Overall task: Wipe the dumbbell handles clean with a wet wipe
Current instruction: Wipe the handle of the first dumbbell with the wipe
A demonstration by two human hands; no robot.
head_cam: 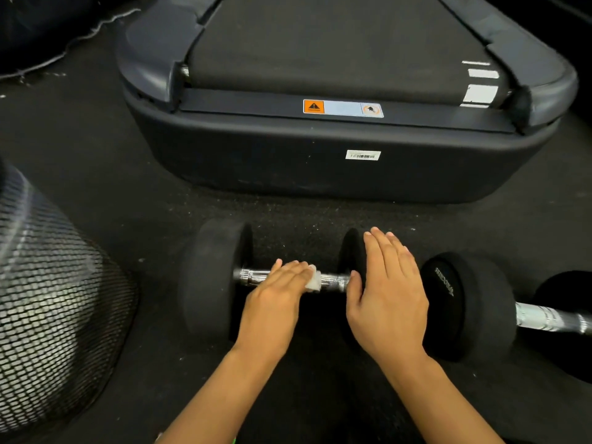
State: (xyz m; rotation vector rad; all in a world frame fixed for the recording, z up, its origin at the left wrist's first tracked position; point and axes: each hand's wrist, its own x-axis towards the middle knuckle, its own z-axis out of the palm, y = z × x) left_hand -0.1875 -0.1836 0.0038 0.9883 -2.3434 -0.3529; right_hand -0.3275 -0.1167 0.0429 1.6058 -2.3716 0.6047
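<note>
The dumbbell (217,280) lies on the dark floor (96,187) before a treadmill (336,174) bearing an orange warning sticker (314,107) and a barcode label (363,155), both unreadable. The left hand (275,302) presses a wet wipe (313,281) flat-fingered onto the chrome handle (253,277). The right hand (389,299) rests open on the inner weight. A second dumbbell (471,302), cut off at right, carries white lettering, possibly a brand.

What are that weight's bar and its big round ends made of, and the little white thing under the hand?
The shiny silver dumbbell handle looks like chromed metal: it mirrors light and shows ridged bands. The matte black round dumbbell heads look rubber-coated, dull and dusty. The small white wipe under the left hand seems thin, crumpled fabric or paper.
</note>
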